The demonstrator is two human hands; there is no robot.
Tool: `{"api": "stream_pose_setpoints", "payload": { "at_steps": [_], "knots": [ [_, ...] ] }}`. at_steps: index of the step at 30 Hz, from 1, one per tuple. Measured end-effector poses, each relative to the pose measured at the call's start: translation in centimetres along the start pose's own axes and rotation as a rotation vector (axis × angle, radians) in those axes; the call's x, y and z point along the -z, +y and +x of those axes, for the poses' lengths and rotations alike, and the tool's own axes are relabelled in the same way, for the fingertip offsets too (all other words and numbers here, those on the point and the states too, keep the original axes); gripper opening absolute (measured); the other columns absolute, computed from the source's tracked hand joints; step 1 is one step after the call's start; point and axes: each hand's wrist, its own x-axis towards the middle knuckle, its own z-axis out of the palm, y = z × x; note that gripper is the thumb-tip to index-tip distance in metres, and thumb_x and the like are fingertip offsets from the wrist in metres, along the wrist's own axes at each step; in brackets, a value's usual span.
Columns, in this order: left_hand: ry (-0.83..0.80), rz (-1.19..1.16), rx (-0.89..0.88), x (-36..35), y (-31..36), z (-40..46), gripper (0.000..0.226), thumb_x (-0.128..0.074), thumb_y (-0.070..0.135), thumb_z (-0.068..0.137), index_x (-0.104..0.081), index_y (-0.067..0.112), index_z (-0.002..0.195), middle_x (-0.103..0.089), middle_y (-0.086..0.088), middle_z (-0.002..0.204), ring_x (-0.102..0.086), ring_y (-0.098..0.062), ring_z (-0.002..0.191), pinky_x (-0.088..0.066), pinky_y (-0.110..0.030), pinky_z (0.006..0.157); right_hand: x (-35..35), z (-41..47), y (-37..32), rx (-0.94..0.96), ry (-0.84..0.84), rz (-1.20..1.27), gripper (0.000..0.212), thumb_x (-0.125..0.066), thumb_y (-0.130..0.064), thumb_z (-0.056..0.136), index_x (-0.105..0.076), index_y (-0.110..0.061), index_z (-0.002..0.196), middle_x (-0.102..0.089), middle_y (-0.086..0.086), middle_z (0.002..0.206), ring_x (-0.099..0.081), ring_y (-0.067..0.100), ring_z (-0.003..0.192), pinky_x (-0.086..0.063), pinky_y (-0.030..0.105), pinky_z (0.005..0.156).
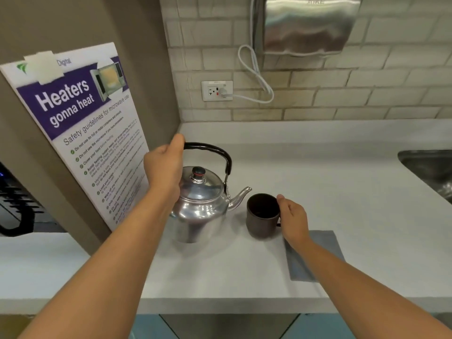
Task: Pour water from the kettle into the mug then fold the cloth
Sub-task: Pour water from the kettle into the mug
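Note:
A shiny metal kettle [200, 204] with a black arched handle and a red-knobbed lid hangs a little above the white counter [342, 192], its spout pointing right toward the mug. My left hand [166, 167] is shut on the left end of the handle. A dark brown mug [261, 216] stands upright just right of the spout. My right hand [292, 216] holds the mug's right side at its handle. A flat grey cloth [325, 243] lies on the counter beneath my right forearm.
A poster [80, 123] leans on the brown wall at the left, close to the kettle. A sink [430, 167] is at the far right. A wall socket [217, 90] with a white cable and a steel dispenser [305, 25] hang on the tiled wall.

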Motion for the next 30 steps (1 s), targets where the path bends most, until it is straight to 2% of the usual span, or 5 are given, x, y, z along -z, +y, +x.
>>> {"api": "stream_pose_setpoints", "payload": {
  "at_steps": [4, 9, 17, 22, 30],
  "knots": [
    [-0.023, 0.107, -0.060, -1.0, -0.5, -0.8, 0.049, -0.060, 0.043, 0.064, -0.028, 0.023, 0.033, -0.018, 0.013, 0.038, -0.018, -0.011, 0.041, -0.019, -0.027, 0.045, 0.2, 0.1, 0.1, 0.009, -0.024, 0.006, 0.047, -0.042, -0.028, 0.099, -0.029, -0.011, 0.057, -0.030, -0.001, 0.051, -0.029, 0.007, 0.046, -0.027, 0.018, 0.046],
    [-0.041, 0.169, -0.125, -2.5, -0.5, -1.1, 0.046, -0.060, 0.043, 0.061, -0.030, 0.021, 0.035, -0.019, 0.010, 0.040, -0.021, -0.018, 0.049, -0.023, -0.035, 0.051, 0.4, 0.2, 0.4, 0.008, -0.054, 0.007, 0.047, -0.040, -0.032, 0.099, -0.033, -0.011, 0.057, -0.033, 0.001, 0.053, -0.031, 0.009, 0.050, -0.031, 0.025, 0.051],
    [-0.103, 0.308, -0.242, -4.2, 1.0, -0.9, 0.044, -0.061, 0.044, 0.060, -0.034, 0.019, 0.037, -0.021, 0.011, 0.036, -0.022, -0.014, 0.040, -0.026, -0.031, 0.051, 0.4, 0.5, 0.8, 0.020, -0.072, -0.013, 0.050, -0.039, -0.033, 0.099, -0.030, -0.018, 0.053, -0.035, -0.003, 0.051, -0.035, 0.014, 0.054, -0.033, 0.032, 0.055],
    [-0.135, 0.436, -0.283, -4.8, 2.0, -0.8, 0.041, -0.059, 0.048, 0.059, -0.035, 0.020, 0.041, -0.022, 0.010, 0.034, -0.029, -0.020, 0.045, -0.031, -0.034, 0.051, 0.5, 0.5, 0.9, 0.022, -0.084, -0.003, 0.049, -0.039, -0.033, 0.099, -0.030, -0.017, 0.054, -0.033, -0.003, 0.051, -0.033, 0.014, 0.054, -0.031, 0.032, 0.056],
    [-0.158, 0.532, -0.319, -5.2, 3.4, -0.8, 0.041, -0.058, 0.048, 0.060, -0.036, 0.020, 0.039, -0.024, 0.008, 0.034, -0.022, -0.011, 0.036, -0.027, -0.028, 0.050, 0.4, 0.7, 1.3, 0.035, -0.073, 0.025, 0.050, -0.041, -0.031, 0.099, -0.026, -0.021, 0.052, -0.031, -0.013, 0.043, -0.030, 0.004, 0.047, -0.027, 0.018, 0.047]
  ]
}}
